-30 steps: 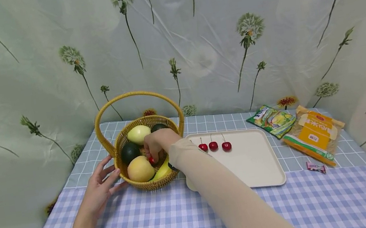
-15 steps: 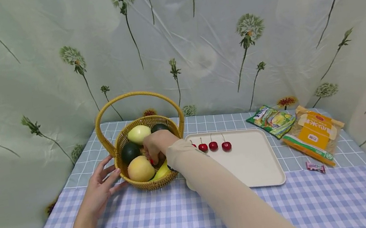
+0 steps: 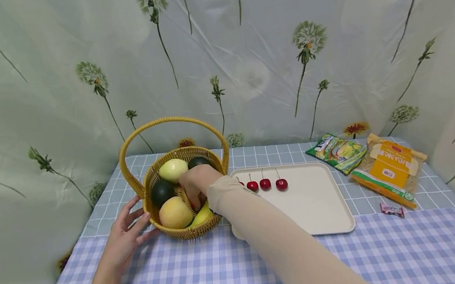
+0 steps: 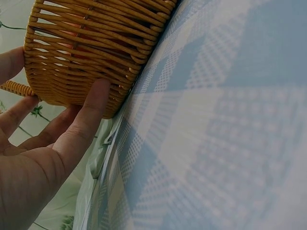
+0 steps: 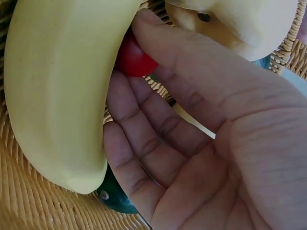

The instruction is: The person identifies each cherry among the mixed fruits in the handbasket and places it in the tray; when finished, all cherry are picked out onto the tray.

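Observation:
Tilted toward me in the head view, the handled wicker basket (image 3: pixel 189 233) holds fruit. My right hand (image 3: pixel 199 181) is down inside it. In the right wrist view, thumb and fingers pinch a glossy red cherry (image 5: pixel 136 58) beside a banana (image 5: pixel 60 96); its stem is not visible. A yellow-pink peach-like fruit (image 3: pixel 175 213), a pale green-yellow fruit (image 3: pixel 173 170) and two dark green fruits, one at left (image 3: pixel 162 192), lie around the hand. My left hand (image 3: pixel 120 236) touches the basket's left side with spread fingers, also seen against the woven wall (image 4: pixel 91 52) in the left wrist view.
A cream tray (image 3: pixel 318 202) stands right of the basket, partly behind my right sleeve (image 3: pixel 278 242). Several stemmed cherries (image 3: pixel 265 184) line its far side. Beyond it lie a green packet (image 3: pixel 338 151), an orange grain bag (image 3: pixel 390 167) and a small pink wrapper (image 3: pixel 392 210).
My right hand's fingers have shifted slightly right and deeper in the basket, and less of the red cherry shows in the head view. My left hand stays at the basket's side.

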`<state>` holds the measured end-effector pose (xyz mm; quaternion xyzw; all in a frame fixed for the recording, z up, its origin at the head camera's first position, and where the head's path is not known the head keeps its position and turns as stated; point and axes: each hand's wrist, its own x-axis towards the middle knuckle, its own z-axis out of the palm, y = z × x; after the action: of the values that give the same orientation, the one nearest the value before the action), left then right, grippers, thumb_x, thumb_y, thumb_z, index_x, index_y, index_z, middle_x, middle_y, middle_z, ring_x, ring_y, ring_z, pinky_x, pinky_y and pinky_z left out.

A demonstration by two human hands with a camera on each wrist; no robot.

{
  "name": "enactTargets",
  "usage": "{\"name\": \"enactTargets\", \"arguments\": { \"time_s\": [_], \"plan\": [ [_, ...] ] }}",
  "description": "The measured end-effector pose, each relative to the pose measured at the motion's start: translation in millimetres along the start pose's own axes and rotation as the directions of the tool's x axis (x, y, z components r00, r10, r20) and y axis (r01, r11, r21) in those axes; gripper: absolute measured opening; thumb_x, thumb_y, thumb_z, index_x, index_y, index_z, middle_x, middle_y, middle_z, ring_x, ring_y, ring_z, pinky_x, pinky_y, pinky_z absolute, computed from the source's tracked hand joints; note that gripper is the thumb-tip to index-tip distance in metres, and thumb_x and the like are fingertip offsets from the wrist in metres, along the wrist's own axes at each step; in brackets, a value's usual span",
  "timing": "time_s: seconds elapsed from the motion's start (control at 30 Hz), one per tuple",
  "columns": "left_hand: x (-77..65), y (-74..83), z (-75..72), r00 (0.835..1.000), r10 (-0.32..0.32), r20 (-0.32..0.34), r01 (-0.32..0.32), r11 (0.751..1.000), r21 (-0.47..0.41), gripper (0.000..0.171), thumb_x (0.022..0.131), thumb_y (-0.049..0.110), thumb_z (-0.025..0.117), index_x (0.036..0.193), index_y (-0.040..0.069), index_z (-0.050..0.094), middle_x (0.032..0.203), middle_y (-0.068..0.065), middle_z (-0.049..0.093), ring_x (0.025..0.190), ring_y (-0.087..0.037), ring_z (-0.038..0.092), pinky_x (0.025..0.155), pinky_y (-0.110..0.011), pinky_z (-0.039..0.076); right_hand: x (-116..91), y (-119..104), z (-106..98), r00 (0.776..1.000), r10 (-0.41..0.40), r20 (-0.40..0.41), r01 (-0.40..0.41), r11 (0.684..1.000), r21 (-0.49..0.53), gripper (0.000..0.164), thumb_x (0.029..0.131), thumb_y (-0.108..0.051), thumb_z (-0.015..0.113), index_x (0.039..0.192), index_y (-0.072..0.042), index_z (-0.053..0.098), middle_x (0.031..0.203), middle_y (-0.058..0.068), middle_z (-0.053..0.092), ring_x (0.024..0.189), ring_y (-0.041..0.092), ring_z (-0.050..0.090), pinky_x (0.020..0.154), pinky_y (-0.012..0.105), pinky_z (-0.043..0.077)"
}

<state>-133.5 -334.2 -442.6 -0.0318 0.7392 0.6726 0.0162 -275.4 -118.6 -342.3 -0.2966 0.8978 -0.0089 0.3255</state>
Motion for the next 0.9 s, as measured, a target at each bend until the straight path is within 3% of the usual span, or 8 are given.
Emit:
{"name": "enactTargets", "arguments": {
  "time_s": [0.2,0.33,0.5,0.7,0.9],
  "plan": [
    [-1.5,-1.3,0.3,1.000,-0.011,-0.006,0.011,1.000,0.003,0.074,0.112,0.026,0.061,0.172,0.018,0.020,0.160,-0.026,0.032,0.115,0.006,0.061,0.094,-0.035,0.066,-3.2,-4.3,-1.2,0.999,0.036,-0.006,-0.036,0.998,-0.059,0.014,0.088,-0.017,0.088,0.081,-0.020,0.075,0.074,-0.003,0.067,0.069,0.010,0.059,0.062,0.023,0.052],
    [-1.1,-1.1,0.4,1.000,-0.006,-0.007,0.006,1.000,0.002,0.074,0.111,0.026,0.062,0.172,0.019,0.020,0.159,-0.025,0.033,0.115,0.004,0.061,0.094,-0.035,0.066,-7.3,-2.7,-6.9,1.000,0.008,0.002,-0.008,0.998,-0.067,0.013,0.091,-0.021,0.086,0.086,-0.020,0.074,0.094,0.000,0.077,0.083,0.012,0.067,0.065,0.023,0.052],
    [-0.7,-0.8,0.4,1.000,-0.002,-0.003,0.002,1.000,0.003,0.074,0.111,0.026,0.062,0.172,0.018,0.020,0.158,-0.025,0.033,0.115,0.004,0.062,0.094,-0.034,0.066,-10.5,6.8,-12.9,0.996,-0.087,0.016,0.088,0.995,-0.045,0.011,0.094,-0.021,0.084,0.091,-0.018,0.074,0.113,0.007,0.080,0.103,0.020,0.072,0.068,0.023,0.051],
    [-0.7,-1.7,0.1,1.000,0.001,-0.001,-0.001,1.000,0.004,0.074,0.112,0.026,0.061,0.172,0.017,0.019,0.160,-0.028,0.031,0.114,0.005,0.063,0.094,-0.034,0.066,-16.2,23.4,-13.2,0.966,-0.251,-0.060,0.245,0.966,-0.080,0.007,0.096,-0.024,0.083,0.099,-0.018,0.081,0.097,-0.006,0.073,0.089,0.011,0.061,0.071,0.021,0.049],
    [-0.6,-1.7,-0.1,1.000,0.001,-0.001,-0.001,1.000,-0.001,0.074,0.112,0.026,0.061,0.172,0.018,0.020,0.160,-0.028,0.031,0.115,0.005,0.062,0.094,-0.034,0.066,-38.2,40.0,-13.0,0.930,-0.340,-0.143,0.340,0.940,-0.025,0.022,0.096,-0.024,0.084,0.114,-0.013,0.079,0.110,-0.001,0.077,0.097,0.011,0.064,0.083,0.023,0.056]
  ]
}}
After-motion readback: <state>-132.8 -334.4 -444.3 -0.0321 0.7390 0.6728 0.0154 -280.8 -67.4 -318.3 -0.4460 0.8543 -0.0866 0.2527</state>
